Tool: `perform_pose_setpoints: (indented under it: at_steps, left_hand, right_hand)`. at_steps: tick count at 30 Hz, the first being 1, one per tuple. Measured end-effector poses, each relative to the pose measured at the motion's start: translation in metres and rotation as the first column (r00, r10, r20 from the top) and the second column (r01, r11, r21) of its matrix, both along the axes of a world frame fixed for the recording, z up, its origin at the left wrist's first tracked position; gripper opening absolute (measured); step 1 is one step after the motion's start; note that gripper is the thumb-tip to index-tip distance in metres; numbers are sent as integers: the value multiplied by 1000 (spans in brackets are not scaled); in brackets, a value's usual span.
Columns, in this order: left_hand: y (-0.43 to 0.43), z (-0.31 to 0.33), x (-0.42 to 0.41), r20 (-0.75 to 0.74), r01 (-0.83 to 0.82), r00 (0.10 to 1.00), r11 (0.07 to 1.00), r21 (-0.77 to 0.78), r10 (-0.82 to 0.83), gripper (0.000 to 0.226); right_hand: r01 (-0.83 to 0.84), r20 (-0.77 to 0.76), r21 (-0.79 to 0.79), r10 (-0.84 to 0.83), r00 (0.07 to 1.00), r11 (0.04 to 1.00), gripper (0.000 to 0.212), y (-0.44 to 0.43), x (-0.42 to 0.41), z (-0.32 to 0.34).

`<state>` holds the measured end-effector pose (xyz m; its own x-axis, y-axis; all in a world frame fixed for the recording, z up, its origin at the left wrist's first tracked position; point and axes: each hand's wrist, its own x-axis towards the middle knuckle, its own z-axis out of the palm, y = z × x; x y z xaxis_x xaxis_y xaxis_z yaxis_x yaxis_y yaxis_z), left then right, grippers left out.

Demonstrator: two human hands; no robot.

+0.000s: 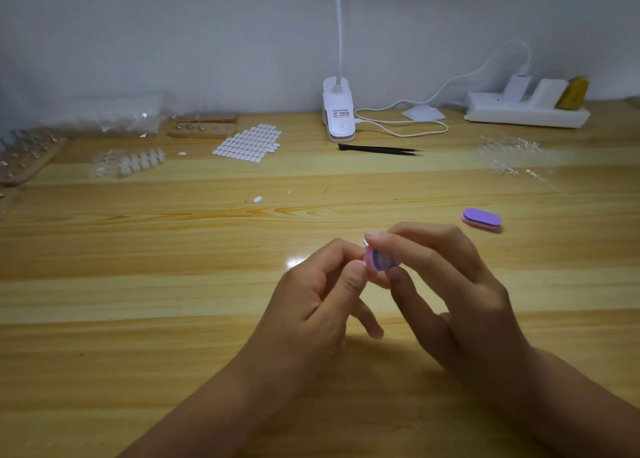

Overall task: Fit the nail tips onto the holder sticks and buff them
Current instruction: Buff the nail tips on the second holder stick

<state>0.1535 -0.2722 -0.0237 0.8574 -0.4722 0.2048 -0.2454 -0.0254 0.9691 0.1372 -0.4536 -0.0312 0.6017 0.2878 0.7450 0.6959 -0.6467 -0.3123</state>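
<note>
Over the middle of the counter (138, 249), a little toward its near edge, the right hand (460, 294) pinches a small pink-and-purple buffer block (379, 260) between thumb and forefinger, with its other fingers loosely curled beneath. The left hand (311, 301) meets it from the other side. Its thumb and forefinger are pinched on a holder stick (365, 242), of which only a silver glint shows above the block. Whether a nail tip sits on the stick cannot be told, as the fingers and the block hide it.

Just beyond the right hand, toward the right edge, a second buffer block (481, 219) lies flat on the wood, purple face up. Beyond the hands, toward the middle, lies a loose white tab (257, 199).

Farther back, black tweezers (381, 149) lie in front of a white clip lamp (338, 114) standing at the far edge. A white cable (401, 125) loops from the lamp toward a power strip (526, 111) near the far right corner. Clear plastic pieces (512, 156) are scattered in front of the strip.

Left of the lamp lies a sheet of white oval tabs (249, 143), and behind it a wooden stand (202, 125) carries a few sticks. Toward the left edge lie rows of nail tips (138, 161). A second wooden stand (24, 159) sits at that edge, and a clear plastic bag (104, 114) lies along the far edge.
</note>
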Motion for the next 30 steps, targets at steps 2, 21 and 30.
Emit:
perform_pose_setpoints:
  at_steps: [2,21,30]
  left_hand:
    - [1,0,2,52,-16,999,1000,19,15,19]
    - [-1,8,-3,64,-155,984,978,-140,165,13]
    - [-1,10,-5,61,-195,977,969,-152,206,10]
  right_hand:
    - [3,0,-1,-3,1000,1000,34,-1,0,0]
    - [-48,78,-16,49,996,999,26,-1,-2,1]
    - [-41,89,-14,42,995,999,28,-4,0,3]
